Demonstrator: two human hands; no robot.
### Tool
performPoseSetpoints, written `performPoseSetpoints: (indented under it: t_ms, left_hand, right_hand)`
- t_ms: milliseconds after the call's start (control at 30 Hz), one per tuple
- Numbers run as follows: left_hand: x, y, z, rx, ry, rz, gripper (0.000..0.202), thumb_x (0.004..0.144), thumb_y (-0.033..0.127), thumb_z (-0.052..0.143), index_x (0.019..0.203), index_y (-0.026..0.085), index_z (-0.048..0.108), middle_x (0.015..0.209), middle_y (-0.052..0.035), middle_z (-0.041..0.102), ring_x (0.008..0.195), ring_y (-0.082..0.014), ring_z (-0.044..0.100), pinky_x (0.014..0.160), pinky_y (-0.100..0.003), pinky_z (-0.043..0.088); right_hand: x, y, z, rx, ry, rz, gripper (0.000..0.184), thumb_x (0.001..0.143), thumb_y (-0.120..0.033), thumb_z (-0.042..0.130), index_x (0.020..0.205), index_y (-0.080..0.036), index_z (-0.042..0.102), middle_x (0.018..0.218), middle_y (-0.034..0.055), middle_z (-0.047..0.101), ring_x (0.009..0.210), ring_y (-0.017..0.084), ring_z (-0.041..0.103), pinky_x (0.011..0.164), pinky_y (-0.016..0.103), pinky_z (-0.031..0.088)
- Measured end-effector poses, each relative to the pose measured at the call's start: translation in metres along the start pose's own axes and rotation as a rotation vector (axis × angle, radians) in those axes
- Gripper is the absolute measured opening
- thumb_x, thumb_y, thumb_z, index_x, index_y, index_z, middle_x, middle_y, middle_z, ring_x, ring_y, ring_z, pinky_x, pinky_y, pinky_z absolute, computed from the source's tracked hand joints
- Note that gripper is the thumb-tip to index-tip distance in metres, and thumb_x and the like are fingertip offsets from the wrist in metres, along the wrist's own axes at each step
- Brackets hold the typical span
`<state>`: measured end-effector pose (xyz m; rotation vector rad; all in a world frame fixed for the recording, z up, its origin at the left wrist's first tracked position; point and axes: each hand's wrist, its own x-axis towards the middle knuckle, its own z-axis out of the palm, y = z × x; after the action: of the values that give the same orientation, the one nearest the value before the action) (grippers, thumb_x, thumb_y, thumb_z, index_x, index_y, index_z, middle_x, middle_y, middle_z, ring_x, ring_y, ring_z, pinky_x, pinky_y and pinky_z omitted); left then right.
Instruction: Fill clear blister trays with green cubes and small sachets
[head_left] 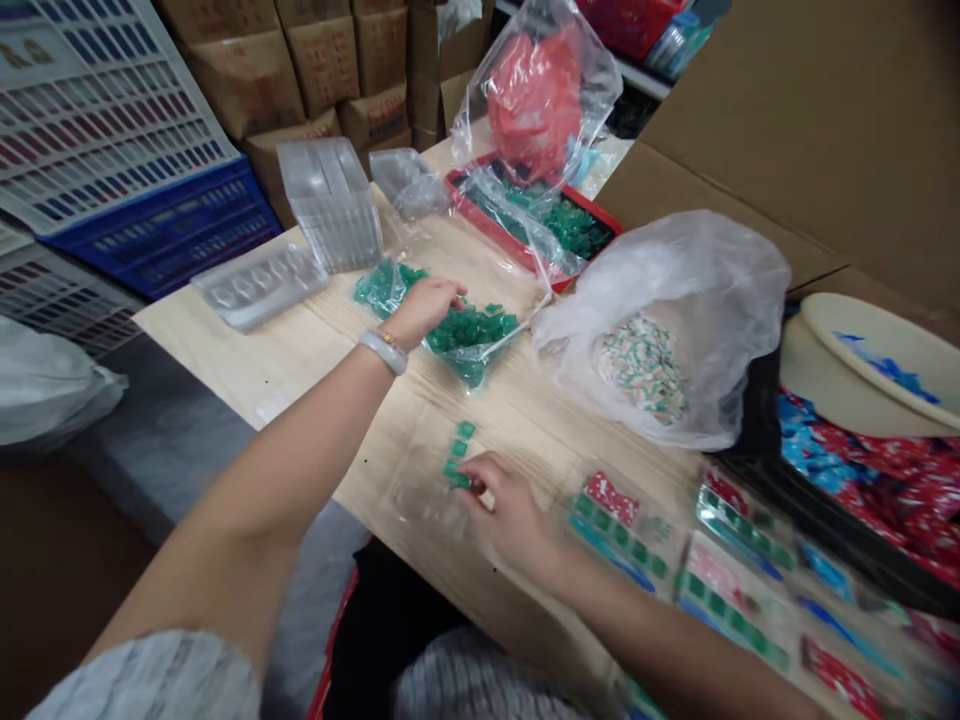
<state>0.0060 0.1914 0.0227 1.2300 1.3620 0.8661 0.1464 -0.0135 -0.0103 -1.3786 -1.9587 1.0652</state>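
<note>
Down on the pale wooden desk [300,350], the left grip [429,305] lay curled, knuckles up, on a heap of small green square pieces in a clear plastic bag [469,335]. I could not tell whether it had closed on any of them. A white bracelet [383,351] ringed the wrist behind it. The right grip [504,508] was nearer the body, its fingertips [471,487] pinched on the lowest green piece [458,479] of a short row set into a clear blister tray [420,495]; motion blur softened that contact.

Just beyond the left grip stood a stack of clear blister trays [334,200], with one more clear moulded tray [259,285] lying flat to its outer side. Past the heap sat a red tray [525,240] of more green pieces. To the far side of the right grip slumped a crumpled clear bag of white, red and green bits [660,330], and beside that grip lay filled flat packs [622,525].

Brown cardboard boxes [315,60] and blue and white slatted plastic crates [165,225] lined the room behind the desk, above a grey floor [172,440].
</note>
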Motion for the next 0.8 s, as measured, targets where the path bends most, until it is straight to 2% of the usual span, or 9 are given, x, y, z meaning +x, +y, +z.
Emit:
performPoseSetpoints:
  t_ms: [100, 167, 267, 367, 467, 600, 800]
  left_hand:
    - [-0.054, -0.001, -0.007, -0.234, -0.124, -0.079, 0.026, 0.066, 0.011, 0.049, 0.09, 0.008, 0.058, 0.079, -0.0048, 0.062, 0.056, -0.0076, 0.05, 0.059, -0.023, 0.04]
    - [-0.094, -0.012, -0.015, -0.366, -0.179, -0.112, 0.026, 0.063, 0.01, 0.054, 0.088, 0.009, 0.059, 0.082, -0.0048, 0.062, 0.065, -0.0096, 0.055, 0.066, -0.025, 0.042]
    - [-0.147, -0.037, -0.025, -0.522, -0.123, -0.236, 0.022, 0.062, 0.014, 0.059, 0.084, 0.01, 0.06, 0.077, -0.0038, 0.063, 0.071, -0.0123, 0.058, 0.073, -0.027, 0.043]
    - [-0.185, -0.062, -0.024, -0.611, -0.018, -0.378, 0.025, 0.062, 0.017, 0.062, 0.085, 0.011, 0.059, 0.076, -0.0036, 0.063, 0.068, -0.0119, 0.058, 0.067, -0.025, 0.045]
    - [-0.209, -0.078, -0.011, -0.661, -0.01, -0.414, 0.028, 0.064, 0.021, 0.064, 0.09, 0.012, 0.058, 0.082, -0.0045, 0.062, 0.065, -0.0105, 0.058, 0.062, -0.023, 0.045]
    - [-0.222, -0.093, 0.005, -0.638, -0.005, -0.364, 0.031, 0.065, 0.025, 0.064, 0.092, 0.012, 0.058, 0.083, -0.0046, 0.063, 0.068, -0.0106, 0.057, 0.067, -0.025, 0.045]
    - [-0.226, -0.101, 0.005, -0.64, -0.007, -0.344, 0.032, 0.065, 0.025, 0.064, 0.093, 0.012, 0.058, 0.086, -0.0058, 0.064, 0.081, -0.0157, 0.059, 0.079, -0.032, 0.044]
  right_hand:
    - [-0.013, 0.002, 0.025, -0.181, 0.087, -0.119, 0.017, 0.081, -0.019, 0.044, 0.093, -0.018, 0.057, 0.088, 0.0088, 0.055, 0.08, 0.017, 0.053, 0.069, 0.032, 0.047]
    - [-0.013, 0.007, 0.035, -0.312, 0.13, -0.21, 0.018, 0.082, -0.021, 0.044, 0.089, -0.017, 0.059, 0.084, 0.0089, 0.056, 0.078, 0.018, 0.053, 0.068, 0.032, 0.048]
    - [-0.013, 0.014, 0.037, -0.406, 0.161, -0.337, 0.018, 0.082, -0.02, 0.044, 0.092, -0.016, 0.059, 0.083, 0.0087, 0.057, 0.077, 0.018, 0.052, 0.067, 0.031, 0.048]
    - [-0.017, 0.019, 0.033, -0.389, 0.165, -0.429, 0.024, 0.082, -0.017, 0.044, 0.103, -0.014, 0.055, 0.088, 0.0103, 0.057, 0.081, 0.018, 0.052, 0.07, 0.032, 0.048]
    - [-0.02, 0.02, 0.03, -0.336, 0.124, -0.443, 0.026, 0.082, -0.015, 0.043, 0.106, -0.015, 0.053, 0.09, 0.0099, 0.057, 0.084, 0.018, 0.051, 0.073, 0.034, 0.048]
    - [-0.02, 0.018, 0.033, -0.302, 0.075, -0.414, 0.021, 0.082, -0.016, 0.045, 0.1, -0.016, 0.055, 0.09, 0.0091, 0.057, 0.085, 0.017, 0.05, 0.075, 0.033, 0.048]
    - [-0.021, 0.008, 0.037, -0.397, 0.096, -0.308, 0.02, 0.081, -0.017, 0.046, 0.096, -0.013, 0.058, 0.082, 0.0097, 0.058, 0.079, 0.019, 0.05, 0.069, 0.035, 0.046]
